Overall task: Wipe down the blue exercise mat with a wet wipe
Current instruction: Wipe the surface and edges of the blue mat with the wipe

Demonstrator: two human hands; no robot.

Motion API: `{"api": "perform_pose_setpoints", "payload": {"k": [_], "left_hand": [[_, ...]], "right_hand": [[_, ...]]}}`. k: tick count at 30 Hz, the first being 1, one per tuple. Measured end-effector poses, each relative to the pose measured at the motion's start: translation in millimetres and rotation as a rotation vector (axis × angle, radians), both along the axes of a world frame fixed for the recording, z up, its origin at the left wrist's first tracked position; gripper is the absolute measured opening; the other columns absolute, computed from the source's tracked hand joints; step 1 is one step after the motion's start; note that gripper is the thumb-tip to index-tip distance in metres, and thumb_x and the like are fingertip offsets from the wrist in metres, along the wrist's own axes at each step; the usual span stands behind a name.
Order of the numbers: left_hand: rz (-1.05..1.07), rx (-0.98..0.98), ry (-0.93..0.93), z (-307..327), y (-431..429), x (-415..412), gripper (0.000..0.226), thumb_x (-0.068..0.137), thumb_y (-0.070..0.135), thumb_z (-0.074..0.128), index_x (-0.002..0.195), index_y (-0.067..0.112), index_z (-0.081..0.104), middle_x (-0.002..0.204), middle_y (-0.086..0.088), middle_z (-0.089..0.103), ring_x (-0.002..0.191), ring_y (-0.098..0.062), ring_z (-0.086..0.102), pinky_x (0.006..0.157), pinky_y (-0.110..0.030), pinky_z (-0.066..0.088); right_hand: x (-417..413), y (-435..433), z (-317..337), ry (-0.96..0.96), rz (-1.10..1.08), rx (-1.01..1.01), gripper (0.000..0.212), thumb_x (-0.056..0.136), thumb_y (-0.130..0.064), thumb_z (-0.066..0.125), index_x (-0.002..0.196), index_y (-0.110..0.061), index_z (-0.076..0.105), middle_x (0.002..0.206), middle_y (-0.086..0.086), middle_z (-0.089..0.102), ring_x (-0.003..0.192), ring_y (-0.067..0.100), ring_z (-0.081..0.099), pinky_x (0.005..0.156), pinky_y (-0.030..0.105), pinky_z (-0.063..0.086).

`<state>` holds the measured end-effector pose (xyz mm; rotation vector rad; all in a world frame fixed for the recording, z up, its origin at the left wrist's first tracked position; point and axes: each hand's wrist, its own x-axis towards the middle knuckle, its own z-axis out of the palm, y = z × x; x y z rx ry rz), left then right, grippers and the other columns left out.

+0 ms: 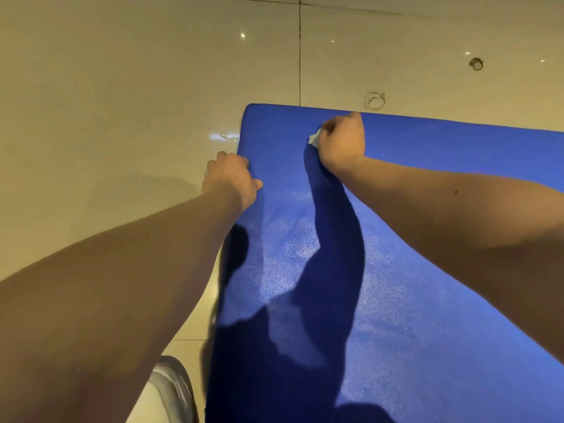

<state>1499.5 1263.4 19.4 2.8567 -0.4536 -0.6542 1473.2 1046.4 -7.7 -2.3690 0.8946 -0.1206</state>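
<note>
The blue exercise mat (412, 239) lies flat on a tiled floor and fills the right and lower part of the view. My right hand (343, 143) is near the mat's far edge, fingers curled round a small white wet wipe (314, 138) that peeks out on the hand's left side and touches the mat. My left hand (230, 178) grips the mat's left edge close to the far left corner, thumb on top of the mat. Most of the wipe is hidden inside my right hand.
Glossy beige floor tiles (122, 87) surround the mat, with dark grout lines. Two ring-shaped marks (374, 100) sit on the floor just beyond the mat's far edge. A grey and white shoe (174, 389) shows at the bottom left beside the mat.
</note>
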Motion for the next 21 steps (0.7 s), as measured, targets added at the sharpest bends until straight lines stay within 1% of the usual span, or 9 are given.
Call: {"api": "perform_pose_setpoints", "payload": {"k": [4, 8, 11, 14, 16, 17, 18, 19, 21], "left_hand": [[0.007, -0.010, 0.014, -1.8, 1.7, 2.0, 0.051, 0.099, 0.041, 0.058, 0.140, 0.011, 0.054, 0.136, -0.014, 0.051, 0.124, -0.032, 0.049, 0.106, -0.039, 0.042], [0.001, -0.026, 0.036, -1.9, 3.0, 3.5, 0.056, 0.100, 0.041, 0.058, 0.146, 0.010, 0.050, 0.143, -0.014, 0.048, 0.130, -0.031, 0.046, 0.109, -0.039, 0.040], [0.042, -0.049, 0.060, -3.2, 2.5, 6.7, 0.055, 0.096, 0.041, 0.065, 0.142, 0.012, 0.055, 0.141, -0.012, 0.051, 0.127, -0.031, 0.050, 0.108, -0.041, 0.042], [0.038, -0.021, 0.058, -1.9, -0.3, 8.0, 0.043, 0.092, 0.041, 0.070, 0.123, 0.012, 0.065, 0.124, -0.010, 0.058, 0.113, -0.030, 0.056, 0.100, -0.041, 0.047], [0.051, -0.017, 0.047, -0.7, -2.9, 7.9, 0.041, 0.089, 0.041, 0.073, 0.116, 0.011, 0.066, 0.119, -0.009, 0.061, 0.110, -0.030, 0.058, 0.098, -0.042, 0.049], [0.062, -0.019, 0.042, -1.0, -4.4, 7.8, 0.041, 0.088, 0.042, 0.075, 0.114, 0.011, 0.066, 0.117, -0.009, 0.062, 0.109, -0.030, 0.059, 0.097, -0.041, 0.050], [0.070, -0.014, 0.040, -1.0, -5.3, 8.0, 0.040, 0.087, 0.041, 0.076, 0.112, 0.011, 0.066, 0.116, -0.009, 0.063, 0.108, -0.030, 0.060, 0.096, -0.041, 0.051], [0.073, -0.001, 0.037, -0.5, -6.0, 8.2, 0.040, 0.087, 0.041, 0.075, 0.112, 0.011, 0.067, 0.115, -0.009, 0.063, 0.107, -0.029, 0.061, 0.095, -0.040, 0.051], [0.061, 0.024, 0.021, 1.5, -7.8, 8.2, 0.038, 0.089, 0.039, 0.074, 0.114, 0.011, 0.066, 0.116, -0.008, 0.063, 0.109, -0.028, 0.060, 0.094, -0.038, 0.051]], "right_hand": [[1.4, -2.1, -8.2, -0.009, 0.034, -0.055, 0.008, 0.092, -0.013, 0.056, 0.089, -0.021, 0.057, 0.098, 0.003, 0.046, 0.086, 0.013, 0.042, 0.074, 0.014, 0.033], [16.3, -2.6, -14.0, -0.084, -0.115, 0.034, 0.010, 0.092, 0.001, 0.048, 0.092, -0.005, 0.056, 0.078, 0.005, 0.056, 0.051, -0.001, 0.053, 0.047, 0.005, 0.035], [34.2, 17.6, -13.0, -0.141, -0.103, 0.073, 0.023, 0.093, -0.003, 0.050, 0.094, -0.005, 0.073, 0.103, 0.009, 0.066, 0.081, 0.010, 0.065, 0.070, 0.015, 0.050], [56.8, 56.1, -2.7, -0.161, 0.023, 0.125, 0.022, 0.087, 0.000, 0.052, 0.077, -0.002, 0.072, 0.074, 0.007, 0.068, 0.069, 0.025, 0.062, 0.061, 0.030, 0.051], [74.3, 82.1, -0.4, -0.175, 0.195, 0.070, 0.024, 0.075, 0.007, 0.046, 0.055, -0.007, 0.047, 0.051, 0.003, 0.039, 0.055, 0.029, 0.033, 0.049, 0.035, 0.029], [81.7, 90.8, -2.5, -0.185, 0.286, 0.003, 0.025, 0.071, 0.010, 0.044, 0.055, -0.008, 0.037, 0.054, 0.000, 0.032, 0.061, 0.025, 0.027, 0.053, 0.032, 0.024], [87.8, 96.0, -6.1, -0.161, 0.346, -0.067, 0.021, 0.074, 0.011, 0.045, 0.058, -0.002, 0.046, 0.061, 0.000, 0.040, 0.068, 0.024, 0.032, 0.058, 0.029, 0.028], [92.3, 97.6, -9.8, -0.136, 0.382, -0.105, 0.021, 0.081, 0.010, 0.047, 0.073, 0.000, 0.065, 0.078, 0.002, 0.053, 0.081, 0.025, 0.040, 0.067, 0.027, 0.035], [97.3, 91.9, -16.3, -0.105, 0.435, -0.175, 0.029, 0.091, 0.003, 0.050, 0.103, -0.009, 0.072, 0.112, 0.003, 0.058, 0.104, 0.024, 0.041, 0.083, 0.024, 0.037]]}}
